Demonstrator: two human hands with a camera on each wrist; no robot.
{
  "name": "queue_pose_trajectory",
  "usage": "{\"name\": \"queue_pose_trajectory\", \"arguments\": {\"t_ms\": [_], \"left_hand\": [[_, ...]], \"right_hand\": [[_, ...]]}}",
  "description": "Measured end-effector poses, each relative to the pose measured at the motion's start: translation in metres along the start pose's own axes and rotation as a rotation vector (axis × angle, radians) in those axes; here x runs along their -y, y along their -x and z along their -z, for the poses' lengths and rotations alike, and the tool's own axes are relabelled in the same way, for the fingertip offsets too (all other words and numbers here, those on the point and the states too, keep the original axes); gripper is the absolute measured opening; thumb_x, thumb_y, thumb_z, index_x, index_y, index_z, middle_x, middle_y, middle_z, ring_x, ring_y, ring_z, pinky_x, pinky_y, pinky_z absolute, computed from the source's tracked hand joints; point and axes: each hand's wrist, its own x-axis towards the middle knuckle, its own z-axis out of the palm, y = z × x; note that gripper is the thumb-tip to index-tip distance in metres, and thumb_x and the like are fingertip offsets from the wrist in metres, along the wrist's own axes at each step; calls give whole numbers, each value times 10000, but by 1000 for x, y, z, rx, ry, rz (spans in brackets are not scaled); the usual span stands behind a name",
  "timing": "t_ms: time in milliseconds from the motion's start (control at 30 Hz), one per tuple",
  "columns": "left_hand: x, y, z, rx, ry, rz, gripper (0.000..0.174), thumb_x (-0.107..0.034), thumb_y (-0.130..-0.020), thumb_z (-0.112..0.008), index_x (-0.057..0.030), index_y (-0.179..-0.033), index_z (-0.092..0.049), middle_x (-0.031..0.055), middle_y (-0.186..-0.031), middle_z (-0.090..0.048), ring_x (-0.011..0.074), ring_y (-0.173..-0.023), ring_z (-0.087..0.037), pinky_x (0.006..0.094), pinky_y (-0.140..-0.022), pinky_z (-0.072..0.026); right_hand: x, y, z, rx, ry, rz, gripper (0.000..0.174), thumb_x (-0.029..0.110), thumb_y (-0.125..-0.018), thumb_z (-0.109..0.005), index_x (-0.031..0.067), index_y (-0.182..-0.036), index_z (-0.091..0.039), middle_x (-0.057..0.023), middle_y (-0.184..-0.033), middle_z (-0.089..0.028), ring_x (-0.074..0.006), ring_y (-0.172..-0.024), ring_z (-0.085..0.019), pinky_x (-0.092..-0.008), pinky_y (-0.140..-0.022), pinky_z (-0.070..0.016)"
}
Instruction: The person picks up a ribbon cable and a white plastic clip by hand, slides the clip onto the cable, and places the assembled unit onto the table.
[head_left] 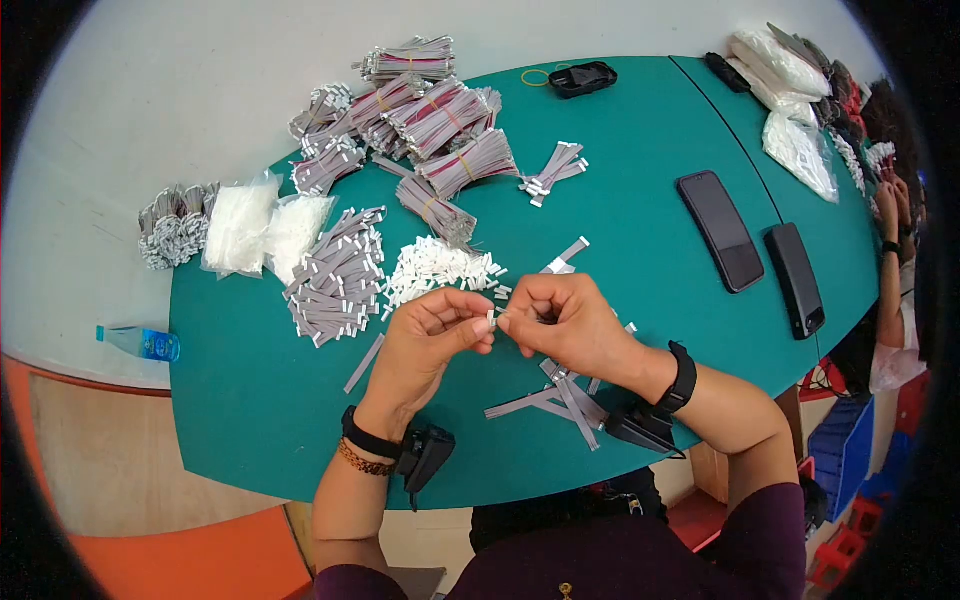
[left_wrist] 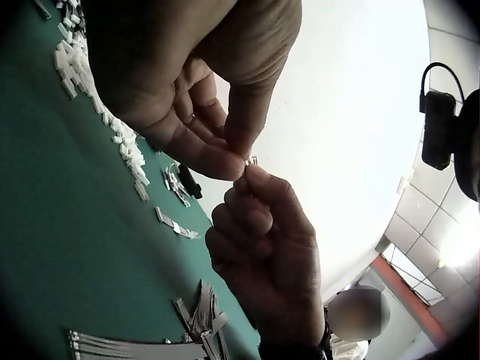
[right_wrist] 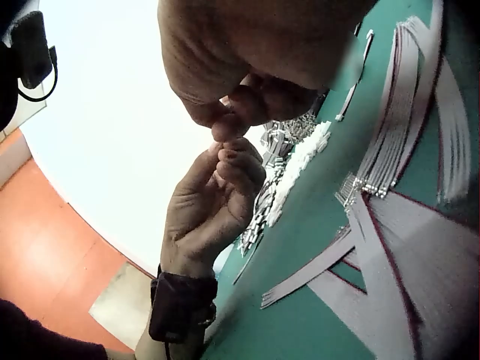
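Observation:
In the head view my left hand (head_left: 425, 345) pinches a small white connector (head_left: 491, 317) between thumb and fingertip. My right hand (head_left: 570, 322) meets it from the right, thumb and index finger pressed together on a small thin piece at the connector. Fingers hide most of that piece; I cannot tell its kind. Tiny metallic tips (left_wrist: 253, 160) show where both hands' fingertips meet in the left wrist view. A heap of white connectors (head_left: 440, 270) lies just beyond my hands. Beneath my right wrist lie grey flat ribbon cables (head_left: 575, 400).
Ribbon cables with white ends (head_left: 340, 275) are piled left of the heap. Rubber-banded cable bundles (head_left: 440, 115) and clear bags of white pieces (head_left: 240, 228) stand farther back. A phone (head_left: 720, 230) and black case (head_left: 795, 280) lie right. A bottle (head_left: 140, 342) is at far left; another person's hands (head_left: 890, 205) show far right.

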Motion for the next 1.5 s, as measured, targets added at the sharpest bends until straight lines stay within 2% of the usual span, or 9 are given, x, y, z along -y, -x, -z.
{"name": "queue_pose_trajectory", "arguments": {"t_ms": [367,967,1167,1500], "left_hand": [[0,0,4,64,124,41,156,-43,-845,-610,-9,-994,-576,58,-873,-621,112,-746,-588,217,-669,-483],[-2,1,4,52,53,45,152,-58,-837,-631,6,-974,-609,54,-860,-625,115,-751,-593,240,-682,-494],[-1,2,-4,-14,-61,-71,129,-32,-829,-633,13,-948,-615,54,-825,-629,107,-727,-594,229,-670,-493],[0,3,-6,-47,-127,-109,132,-28,-822,-641,12,-945,-616,54,-828,-635,99,-722,-596,223,-665,-493]], "right_hand": [[1,-1,2,54,-64,-3,161,143,-872,-601,35,-760,-560,12,-597,-554,-14,-503,-460,-185,-434,-319],[7,0,1,39,-9,-16,172,120,-851,-604,40,-711,-541,32,-561,-516,-10,-495,-444,-185,-437,-311],[9,0,2,21,12,-33,173,100,-839,-603,42,-694,-530,34,-557,-506,-11,-499,-443,-188,-439,-315],[10,1,-1,-25,62,-24,181,76,-818,-606,32,-666,-515,59,-574,-464,-1,-533,-377,-200,-449,-288]]}}
